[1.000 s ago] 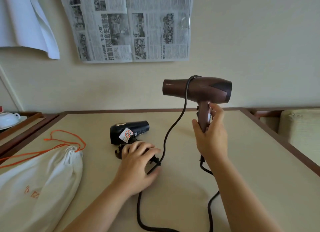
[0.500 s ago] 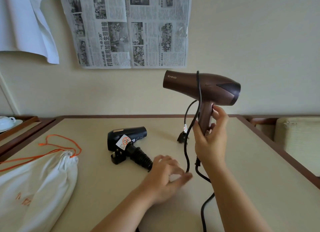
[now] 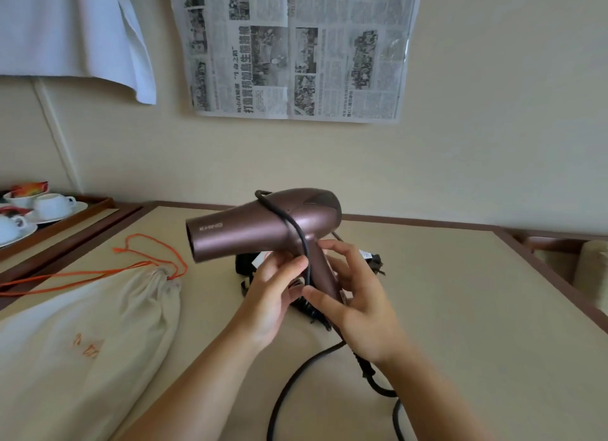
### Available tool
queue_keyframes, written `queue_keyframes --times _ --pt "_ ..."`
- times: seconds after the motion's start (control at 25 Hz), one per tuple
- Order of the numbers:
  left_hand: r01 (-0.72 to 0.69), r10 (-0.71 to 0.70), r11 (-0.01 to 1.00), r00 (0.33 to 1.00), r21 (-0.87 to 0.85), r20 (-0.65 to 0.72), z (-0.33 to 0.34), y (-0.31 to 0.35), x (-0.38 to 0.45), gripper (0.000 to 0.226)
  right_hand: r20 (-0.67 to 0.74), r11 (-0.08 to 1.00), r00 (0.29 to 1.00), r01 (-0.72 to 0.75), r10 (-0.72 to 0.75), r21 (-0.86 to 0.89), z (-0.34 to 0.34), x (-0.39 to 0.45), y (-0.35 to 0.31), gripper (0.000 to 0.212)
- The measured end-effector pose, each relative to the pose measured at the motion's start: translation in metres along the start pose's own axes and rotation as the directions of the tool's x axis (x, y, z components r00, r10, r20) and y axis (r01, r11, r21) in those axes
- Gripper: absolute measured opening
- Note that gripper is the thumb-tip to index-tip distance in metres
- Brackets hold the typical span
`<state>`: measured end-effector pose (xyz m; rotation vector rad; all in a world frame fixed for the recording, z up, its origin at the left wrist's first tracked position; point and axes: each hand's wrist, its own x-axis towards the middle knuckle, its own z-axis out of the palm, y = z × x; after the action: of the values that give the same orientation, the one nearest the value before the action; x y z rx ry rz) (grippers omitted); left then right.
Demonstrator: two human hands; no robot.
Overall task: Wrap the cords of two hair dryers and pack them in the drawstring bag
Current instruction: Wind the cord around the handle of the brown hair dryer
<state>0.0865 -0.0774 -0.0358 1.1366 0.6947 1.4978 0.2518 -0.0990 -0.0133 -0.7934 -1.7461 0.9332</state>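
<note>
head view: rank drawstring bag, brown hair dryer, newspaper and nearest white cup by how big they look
1. Newspaper and drawstring bag: alike, and the bag is cut off, so unranked.
2. Brown hair dryer.
3. White cup, farther off.

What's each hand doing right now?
Left hand: pinching the cord against the brown dryer.
Right hand: gripping the dryer's handle.

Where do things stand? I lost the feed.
Right hand grips brown dryer handle; left hand pinches its cord, one loop over the body. Drawstring bag cinched shut. Black dryer mostly hidden behind.
</note>
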Motion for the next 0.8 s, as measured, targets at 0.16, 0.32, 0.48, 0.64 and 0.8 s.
queue_keyframes --times 0.16,0.32,0.48,0.64,0.8 --pt "0.045 -0.045 0.996 0.999 0.082 0.002 0.005 -0.001 -0.002 0.041 -0.06 0.892 0.992 0.068 -0.106 -0.447 0.006 -0.006 -0.005 0.06" --pt "0.195 -0.2 0.963 0.98 -0.188 -0.009 0.013 -0.001 -0.004 0.046 -0.008 0.823 0.987 0.127 -0.158 -0.554 0.011 -0.009 0.001 0.036" --pt "0.17 -0.238 0.902 0.962 -0.397 -0.13 0.007 0.006 0.002 0.028 -0.289 0.949 0.953 -0.005 -0.091 -0.316 0.007 0.0 -0.001 0.025" --pt "0.073 -0.219 0.893 0.933 -0.445 -0.287 -0.018 0.019 0.017 0.026 -0.387 0.99 0.922 -0.064 0.01 -0.125 -0.022 0.01 -0.001 0.032" --pt "0.2 -0.29 0.93 0.914 -0.308 -0.282 -0.009 0.007 0.013 0.027 -0.105 0.811 0.976 0.094 -0.189 -0.577 0.028 -0.011 -0.004 0.034"
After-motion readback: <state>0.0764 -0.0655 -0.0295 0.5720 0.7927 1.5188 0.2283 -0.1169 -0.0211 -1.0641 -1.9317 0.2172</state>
